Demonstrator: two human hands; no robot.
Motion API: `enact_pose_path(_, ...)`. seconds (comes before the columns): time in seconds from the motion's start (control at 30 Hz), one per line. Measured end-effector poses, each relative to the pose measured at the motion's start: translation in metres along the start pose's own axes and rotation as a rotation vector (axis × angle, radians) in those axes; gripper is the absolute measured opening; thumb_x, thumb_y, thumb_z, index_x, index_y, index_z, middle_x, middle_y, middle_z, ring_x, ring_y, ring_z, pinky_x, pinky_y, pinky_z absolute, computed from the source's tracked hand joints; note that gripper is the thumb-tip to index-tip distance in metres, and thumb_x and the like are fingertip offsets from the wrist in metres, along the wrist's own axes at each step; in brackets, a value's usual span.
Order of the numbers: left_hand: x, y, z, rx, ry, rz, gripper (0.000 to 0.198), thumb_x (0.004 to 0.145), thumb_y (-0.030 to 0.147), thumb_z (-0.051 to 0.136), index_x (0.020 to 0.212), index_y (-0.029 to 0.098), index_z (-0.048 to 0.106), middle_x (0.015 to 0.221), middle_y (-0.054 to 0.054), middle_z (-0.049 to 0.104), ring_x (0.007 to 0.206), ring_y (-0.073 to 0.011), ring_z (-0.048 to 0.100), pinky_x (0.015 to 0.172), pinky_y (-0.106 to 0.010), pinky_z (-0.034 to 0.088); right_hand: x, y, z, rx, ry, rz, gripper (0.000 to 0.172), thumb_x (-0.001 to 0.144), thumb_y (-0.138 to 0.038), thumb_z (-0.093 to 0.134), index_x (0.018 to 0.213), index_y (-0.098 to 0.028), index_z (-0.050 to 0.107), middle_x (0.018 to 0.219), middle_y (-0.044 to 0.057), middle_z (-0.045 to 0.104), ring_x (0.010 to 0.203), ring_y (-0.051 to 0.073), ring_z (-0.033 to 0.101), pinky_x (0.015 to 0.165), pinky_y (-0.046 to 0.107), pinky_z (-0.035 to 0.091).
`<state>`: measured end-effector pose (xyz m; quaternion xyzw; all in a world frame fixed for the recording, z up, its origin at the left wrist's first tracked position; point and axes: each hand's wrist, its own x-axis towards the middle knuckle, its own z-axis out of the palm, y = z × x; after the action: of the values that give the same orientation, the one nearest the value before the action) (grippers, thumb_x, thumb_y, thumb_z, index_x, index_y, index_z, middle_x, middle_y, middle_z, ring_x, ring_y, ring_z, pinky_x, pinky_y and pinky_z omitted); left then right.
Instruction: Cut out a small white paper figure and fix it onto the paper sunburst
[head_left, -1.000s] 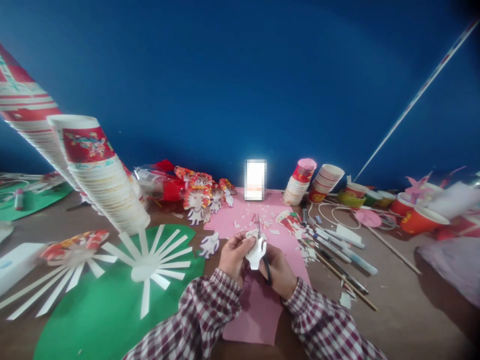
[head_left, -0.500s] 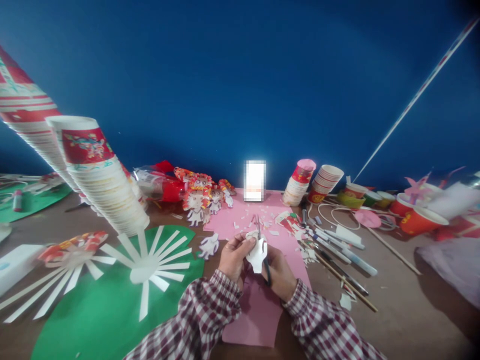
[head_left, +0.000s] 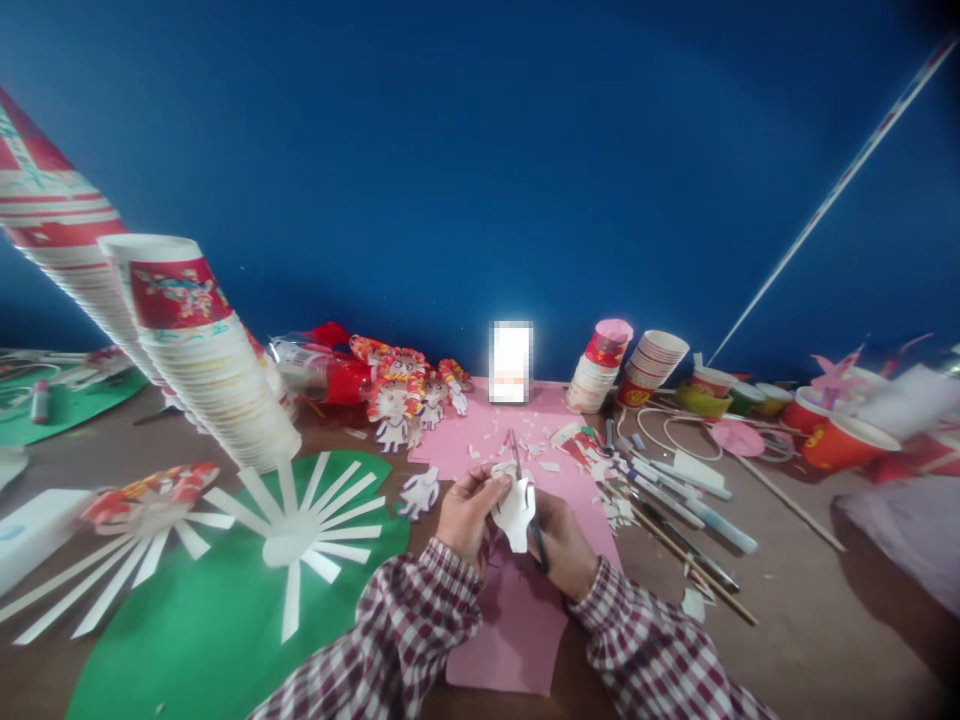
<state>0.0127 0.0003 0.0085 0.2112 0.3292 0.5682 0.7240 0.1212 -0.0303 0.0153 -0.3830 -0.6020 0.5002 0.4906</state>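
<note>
My left hand (head_left: 466, 512) pinches a small white paper cutout (head_left: 513, 520) shaped like a figure, thumb on top of its upper part. In my right hand (head_left: 566, 548) is a pair of scissors (head_left: 539, 548); the dark handle shows by the fingers and the blades point away from me, partly behind the paper. Both hands are above pink paper (head_left: 510, 640). A similar white paper figure (head_left: 418, 492) lies just left of my left hand. Beyond it are several decorated cat-like paper figures (head_left: 394, 405).
Green paper (head_left: 225, 640) with a cut-open white cup (head_left: 292, 540) lies at left, near tall leaning cup stacks (head_left: 217, 370). Pens (head_left: 675, 500) and a wooden stick (head_left: 720, 590) lie at right. Paper scraps (head_left: 529, 430) and a bright pixelated rectangle (head_left: 511, 362) are ahead.
The paper's lower end and the scissors' handle have shifted very slightly. Both hands keep their grip, and the view has moved a little.
</note>
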Motion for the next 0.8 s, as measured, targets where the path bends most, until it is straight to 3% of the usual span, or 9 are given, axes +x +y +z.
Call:
enact_pose_path(0.2,0.0039,0.0012,-0.0057,0.035,-0.017,0.014,0.033,0.054,0.02,0.073,0.081,0.014,0.056,0.066,-0.001,0.063,0.057,-0.0113,0.058,0.055,-0.022,0.045,-0.0002,-0.0028,-0.0014,-0.024,-0.03,0.098,0.025,0.072,-0.029,0.059,0.091,-0.013,0.059,0.052,-0.004,0.049,0.04,0.005,0.034,0.037,0.017,0.03)
enact_pose_path(0.37,0.0028,0.0038,-0.0042,0.049,-0.001,0.022,0.035,0.052,0.02,0.074,0.082,0.013,0.056,0.065,0.0,0.063,0.056,-0.0107,0.058,0.055,-0.022,0.044,0.0001,-0.0023,-0.002,-0.057,-0.022,0.102,0.025,0.072,-0.032,0.058,0.088,-0.013,0.059,0.054,-0.002,0.051,0.045,0.007,0.039,0.04,0.018,0.034)
enact_pose_path(0.57,0.0041,0.0054,-0.005,0.049,-0.005,0.044,0.034,0.053,0.017,0.073,0.082,0.013,0.056,0.064,0.001,0.062,0.055,-0.0088,0.057,0.055,-0.02,0.044,0.0004,0.0006,-0.0052,-0.036,-0.035,0.03,0.022,0.071,-0.028,0.059,0.087,-0.013,0.06,0.07,0.001,0.058,0.059,0.012,0.049,0.058,0.023,0.043)
enact_pose_path(0.8,0.0042,0.0088,-0.0045,0.056,0.026,0.037,0.036,0.05,0.018,0.074,0.081,0.014,0.056,0.062,0.002,0.062,0.053,-0.0098,0.057,0.054,-0.022,0.045,-0.0005,0.002,-0.0083,-0.204,0.003,0.074,0.018,0.071,-0.031,0.057,0.076,-0.014,0.062,0.06,0.0,0.056,0.06,0.014,0.051,0.054,0.022,0.042)
